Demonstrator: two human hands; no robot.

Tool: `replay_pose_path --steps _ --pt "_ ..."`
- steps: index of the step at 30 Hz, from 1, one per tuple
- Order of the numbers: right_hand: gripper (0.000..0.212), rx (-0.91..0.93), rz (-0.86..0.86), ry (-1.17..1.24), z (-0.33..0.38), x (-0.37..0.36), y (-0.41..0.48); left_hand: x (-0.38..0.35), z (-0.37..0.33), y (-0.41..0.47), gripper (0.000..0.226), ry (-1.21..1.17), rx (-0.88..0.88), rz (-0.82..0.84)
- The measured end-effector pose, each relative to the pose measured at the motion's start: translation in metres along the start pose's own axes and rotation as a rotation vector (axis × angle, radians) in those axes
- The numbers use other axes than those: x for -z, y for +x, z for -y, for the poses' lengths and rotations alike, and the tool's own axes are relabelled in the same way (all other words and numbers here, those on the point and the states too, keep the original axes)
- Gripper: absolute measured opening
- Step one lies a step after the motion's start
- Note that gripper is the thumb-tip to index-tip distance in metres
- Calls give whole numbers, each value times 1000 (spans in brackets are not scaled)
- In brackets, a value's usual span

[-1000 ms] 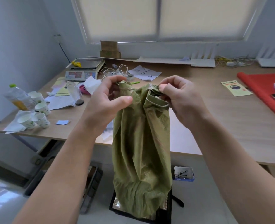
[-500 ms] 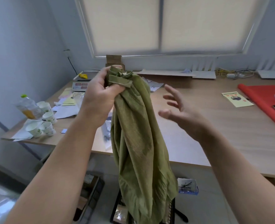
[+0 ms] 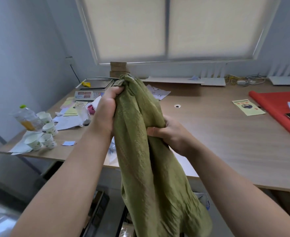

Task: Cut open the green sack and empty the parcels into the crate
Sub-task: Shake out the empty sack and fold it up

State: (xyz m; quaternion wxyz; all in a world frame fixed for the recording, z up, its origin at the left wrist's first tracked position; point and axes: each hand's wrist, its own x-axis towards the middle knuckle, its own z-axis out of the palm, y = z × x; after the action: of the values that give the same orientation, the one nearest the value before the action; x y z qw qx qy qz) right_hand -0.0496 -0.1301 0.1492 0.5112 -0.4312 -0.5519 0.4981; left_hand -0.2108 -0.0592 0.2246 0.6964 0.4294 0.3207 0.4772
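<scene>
- The left hand (image 3: 106, 108) is gripping the gathered top of the crumpled olive-green woven sack (image 3: 146, 159). Its fingers are curling tight round the bunched neck, which is sticking up above the fist.
- The right hand (image 3: 168, 134) is clutching the same sack lower down on its right side, with fingers and thumb digging into the fabric.
- The sack is hanging limp between the 2 forearms, in front of the near edge of the light wooden surface (image 3: 217, 134). Its lower end is trailing out of view at the bottom.
- Beneath the sack, on the floor, the rim of a dark plastic crate (image 3: 122, 219) is showing. The cloth is hiding most of it, so I cannot tell what is lying inside.
- On the surface's left part, a grey digital weighing scale (image 3: 91, 93) is sitting behind loose papers. A cluster of white paper cups (image 3: 47, 129) is standing beside a clear plastic bottle with a green cap (image 3: 26, 117).
- On the right, a red mat (image 3: 277, 106) is lying near a pale yellow leaflet (image 3: 248, 107).
</scene>
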Motion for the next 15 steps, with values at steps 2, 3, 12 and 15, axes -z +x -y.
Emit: replay_pose_path --steps 2,3,12,15 --pt "26 -25 -44 42 -2 0 2 10 4 7 44 -13 44 -40" --pt "22 -15 -81 22 -2 0 3 16 7 11 41 -4 84 -68" --pt "22 31 -453 -429 -8 0 20 41 21 -5 60 905 -566 -112" --pt "24 31 -436 -425 -4 0 23 41 19 -17 107 1331 -346 197"
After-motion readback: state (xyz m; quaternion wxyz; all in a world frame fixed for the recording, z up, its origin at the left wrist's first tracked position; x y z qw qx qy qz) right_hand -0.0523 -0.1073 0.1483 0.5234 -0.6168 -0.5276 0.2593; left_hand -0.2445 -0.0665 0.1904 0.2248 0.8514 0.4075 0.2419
